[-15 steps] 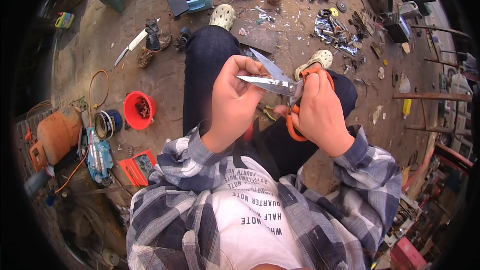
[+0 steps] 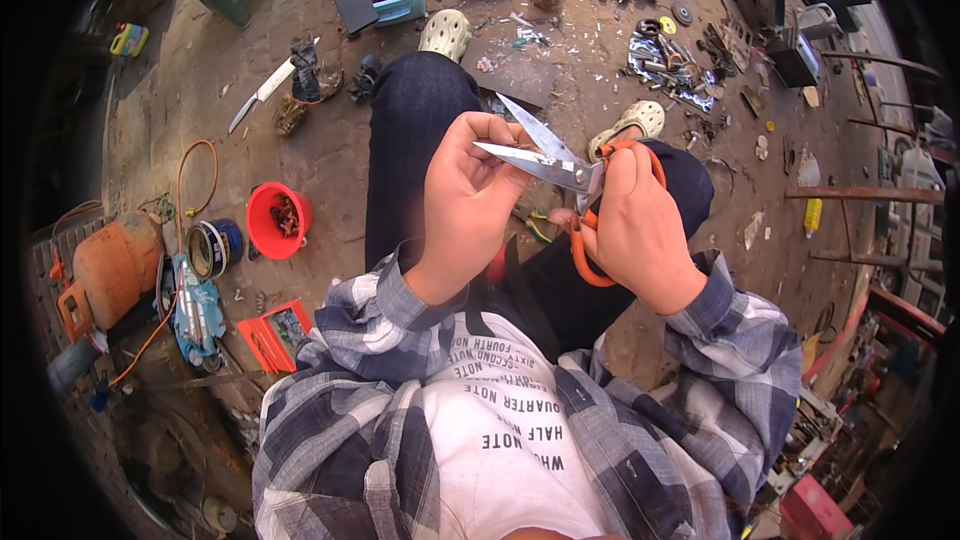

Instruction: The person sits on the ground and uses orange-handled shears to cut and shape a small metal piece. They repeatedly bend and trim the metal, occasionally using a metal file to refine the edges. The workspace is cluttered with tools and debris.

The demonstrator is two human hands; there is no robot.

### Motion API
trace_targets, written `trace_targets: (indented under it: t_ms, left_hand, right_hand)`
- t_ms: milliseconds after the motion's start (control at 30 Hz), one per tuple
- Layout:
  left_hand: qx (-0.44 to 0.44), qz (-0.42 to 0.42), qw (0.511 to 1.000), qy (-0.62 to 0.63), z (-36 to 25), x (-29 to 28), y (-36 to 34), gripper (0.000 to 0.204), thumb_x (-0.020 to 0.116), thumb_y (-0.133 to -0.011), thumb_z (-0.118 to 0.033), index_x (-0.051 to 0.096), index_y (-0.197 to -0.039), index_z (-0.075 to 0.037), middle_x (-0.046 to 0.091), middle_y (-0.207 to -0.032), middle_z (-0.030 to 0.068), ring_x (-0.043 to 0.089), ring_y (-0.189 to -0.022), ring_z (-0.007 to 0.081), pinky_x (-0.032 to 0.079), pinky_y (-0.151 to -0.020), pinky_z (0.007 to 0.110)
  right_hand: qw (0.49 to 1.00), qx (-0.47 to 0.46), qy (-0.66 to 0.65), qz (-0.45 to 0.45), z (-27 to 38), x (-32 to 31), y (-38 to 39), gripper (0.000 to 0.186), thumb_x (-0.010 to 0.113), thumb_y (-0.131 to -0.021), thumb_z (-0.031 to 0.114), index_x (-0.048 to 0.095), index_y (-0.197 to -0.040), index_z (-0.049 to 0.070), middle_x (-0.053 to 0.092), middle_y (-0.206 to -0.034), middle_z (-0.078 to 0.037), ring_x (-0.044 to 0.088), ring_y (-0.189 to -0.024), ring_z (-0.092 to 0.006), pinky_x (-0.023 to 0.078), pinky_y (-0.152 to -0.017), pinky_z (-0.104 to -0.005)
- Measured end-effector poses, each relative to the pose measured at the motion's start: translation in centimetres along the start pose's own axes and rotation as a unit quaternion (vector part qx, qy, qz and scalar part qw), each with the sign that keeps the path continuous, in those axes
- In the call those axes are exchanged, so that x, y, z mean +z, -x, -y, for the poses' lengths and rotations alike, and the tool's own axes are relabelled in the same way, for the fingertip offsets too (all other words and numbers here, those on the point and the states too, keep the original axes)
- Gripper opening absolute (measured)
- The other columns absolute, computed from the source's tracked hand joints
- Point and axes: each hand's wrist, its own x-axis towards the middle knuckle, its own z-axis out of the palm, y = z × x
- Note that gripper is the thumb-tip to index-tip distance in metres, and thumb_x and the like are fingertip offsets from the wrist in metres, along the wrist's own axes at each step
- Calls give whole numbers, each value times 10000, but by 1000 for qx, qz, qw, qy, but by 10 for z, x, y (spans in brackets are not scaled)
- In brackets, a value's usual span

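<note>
I'm watching the scissors (image 2: pixel 552 167) tilting slightly: the blade tips (image 2: pixel 501 98) are edging toward the blue tub (image 2: pixel 405 10), while the far orange handle loop (image 2: pixel 581 263) is easing farther from that tub, and less of the brown scrap (image 2: pixel 525 146) is showing between the blades

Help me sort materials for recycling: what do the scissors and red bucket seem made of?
Scissors: blades probably steel, grey with a bright sheen; orange handles likely plastic, smooth and evenly coloured. Red bucket: probably plastic, smooth, uniformly coloured.
</note>
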Motion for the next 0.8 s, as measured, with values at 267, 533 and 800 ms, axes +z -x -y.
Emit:
trace_targets:
  t_ms: [267,533,800]
  left_hand:
    - [3,-4,1000,-3,1,-1,-1,175,590,-861,8,455,-972,-10,562,-950,63,563,-890,106,459,-798,236]
    - [-6,-14,1000,-1,-4,4,-1,176,594,-843,21,451,-940,-14,563,-906,54,576,-841,97,464,-767,223]
    - [-10,17,1000,6,-7,-1,-3,224,574,-815,75,434,-965,-15,550,-978,77,567,-904,115,457,-825,252]
  right_hand:
    - [1000,-1,10,-5,0,0,-1,606,747,-703,293,415,-1036,-90,457,-940,-200,530,-795,-353,454,-656,-369]
    - [1000,-16,-6,-1,-1,-6,-5,594,771,-665,286,422,-997,-62,449,-950,-192,512,-822,-365,440,-676,-383]
    - [999,-12,-40,-9,1,-6,-7,576,785,-641,247,415,-977,-40,425,-925,-170,484,-807,-356,419,-678,-388]
